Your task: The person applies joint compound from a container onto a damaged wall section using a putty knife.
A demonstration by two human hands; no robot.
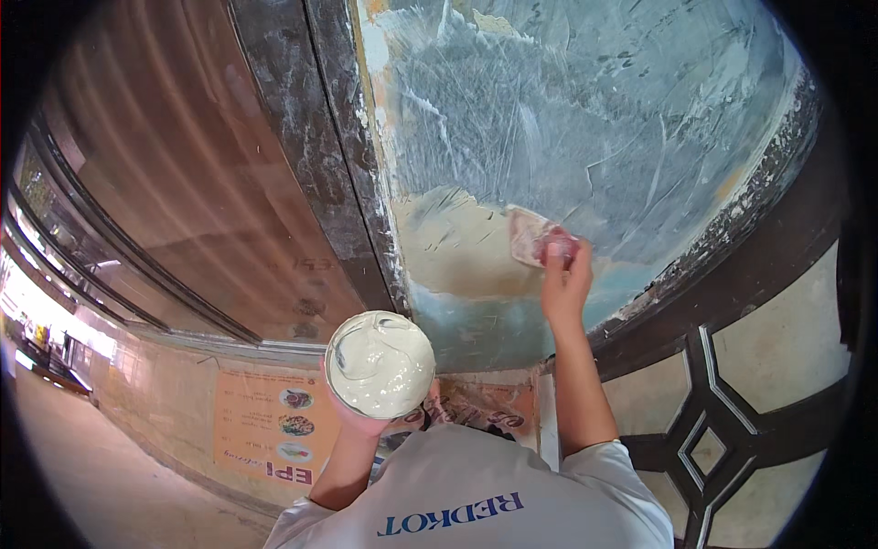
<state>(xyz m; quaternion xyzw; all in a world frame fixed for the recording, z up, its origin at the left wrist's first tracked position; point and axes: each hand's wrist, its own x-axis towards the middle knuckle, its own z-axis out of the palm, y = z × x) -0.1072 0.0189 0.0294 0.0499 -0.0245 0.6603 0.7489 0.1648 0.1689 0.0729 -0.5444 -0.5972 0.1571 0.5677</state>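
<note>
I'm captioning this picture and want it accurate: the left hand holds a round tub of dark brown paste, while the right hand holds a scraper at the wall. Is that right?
Not quite: the paste is creamy off-white, not dark brown, as the head view shows. The left hand does hold a round tub, and the right hand a scraper at the wall.

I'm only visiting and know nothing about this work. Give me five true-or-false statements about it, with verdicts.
1. The left hand supports a round, open tub of creamy off-white paste. True.
2. The right hand is empty. False: it holds a flat, smeared spreader with a reddish handle.
3. A beige patch on the scuffed blue-grey wall lies left of the spreader. True.
4. A lid covers the tub. False: the paste is exposed.
5. The person wears a black shirt. False: it is pale grey-white.
</note>
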